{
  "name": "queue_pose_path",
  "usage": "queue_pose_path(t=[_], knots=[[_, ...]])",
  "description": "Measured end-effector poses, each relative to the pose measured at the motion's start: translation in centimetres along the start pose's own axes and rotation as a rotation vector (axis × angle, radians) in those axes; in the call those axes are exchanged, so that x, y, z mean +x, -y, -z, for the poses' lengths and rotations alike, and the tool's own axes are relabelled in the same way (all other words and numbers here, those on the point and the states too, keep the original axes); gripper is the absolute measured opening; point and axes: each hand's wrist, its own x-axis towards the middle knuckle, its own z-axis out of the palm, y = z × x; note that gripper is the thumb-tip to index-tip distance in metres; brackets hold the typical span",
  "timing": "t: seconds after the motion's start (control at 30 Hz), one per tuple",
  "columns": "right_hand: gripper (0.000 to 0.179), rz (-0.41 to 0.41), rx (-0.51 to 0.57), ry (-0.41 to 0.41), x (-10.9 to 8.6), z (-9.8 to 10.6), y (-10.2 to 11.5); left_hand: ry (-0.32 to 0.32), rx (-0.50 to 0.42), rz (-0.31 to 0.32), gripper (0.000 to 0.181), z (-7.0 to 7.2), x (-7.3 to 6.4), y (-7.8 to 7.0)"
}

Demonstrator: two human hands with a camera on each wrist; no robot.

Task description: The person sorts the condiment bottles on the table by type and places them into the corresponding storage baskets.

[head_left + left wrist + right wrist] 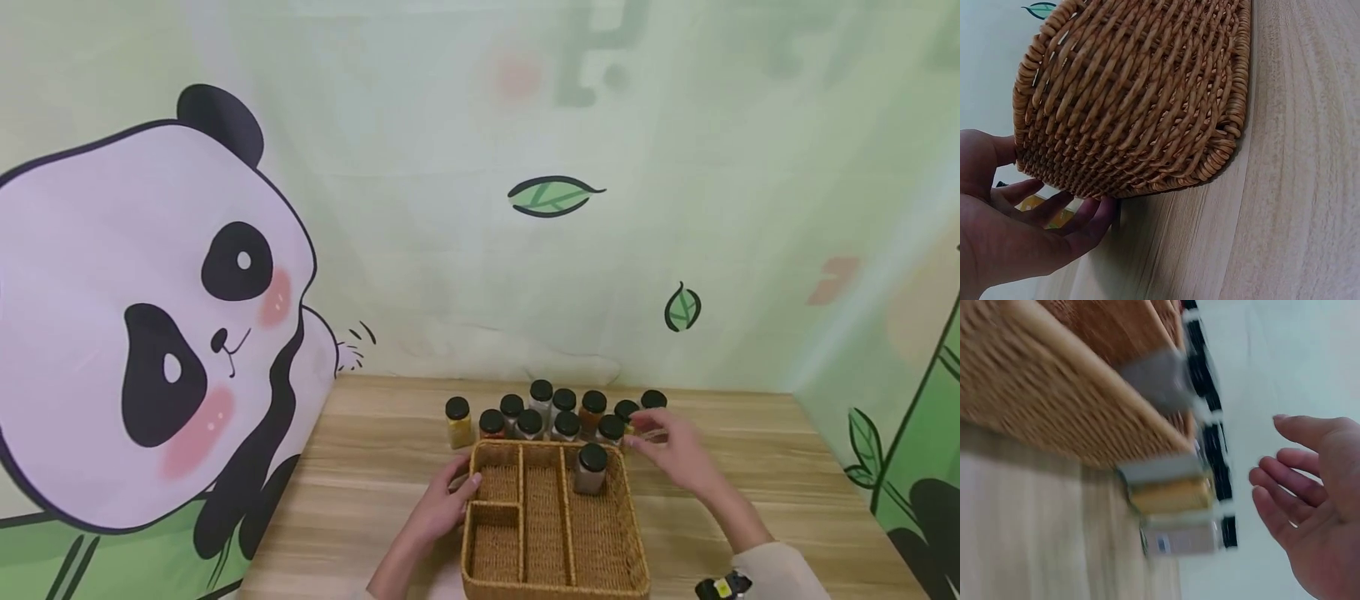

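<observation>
A woven wicker basket point(543, 542) with divided compartments sits on the table. My left hand point(438, 507) holds its back left corner, thumb at the rim and fingers bent round the outside of the wicker point(1129, 100). In the basket's right compartment, at the back, stands a spice jar point(590, 475) with a black lid and greyish-brown contents. My right hand point(675, 454) is over the right end of the jar group behind the basket. Its fingers are loosely bent and apart from the black lids in the right wrist view, with nothing held.
Several black-lidded jars stand behind the basket, among them a yellow one point(459, 425) at the left, an orange-brown one point(592, 410) and one at the far right point(654, 402). A printed panda backdrop point(480, 275) rises behind the wooden table point(375, 467).
</observation>
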Motion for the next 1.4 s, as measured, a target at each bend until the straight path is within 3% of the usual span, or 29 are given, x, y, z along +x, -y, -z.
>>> queue_pose_path(t=[0.17, 0.4, 0.63, 0.93, 1.4], knots=[[0.039, -0.042, -0.087, -0.078, 1.5, 2.5, -1.7, 0.009, -0.020, -0.011, 0.064, 0.2, 0.2, 0.2], [0.051, -0.073, -0.208, 0.002, 3.2, 3.5, -3.6, 0.017, -0.036, -0.016, 0.062, 0.0, 0.0, -0.1], [0.059, -0.020, -0.317, 0.084, 4.5, 2.8, -4.9, 0.020, -0.061, -0.022, 0.062, -0.1, 0.0, 0.0], [0.063, 0.008, -0.318, 0.162, 4.4, 1.9, -6.1, 0.018, -0.073, -0.008, 0.061, -0.2, 0.0, 0.3], [0.057, 0.018, -0.411, 0.121, 4.5, 1.5, -6.8, 0.012, -0.047, 0.005, 0.064, 0.4, 0.1, 0.5]])
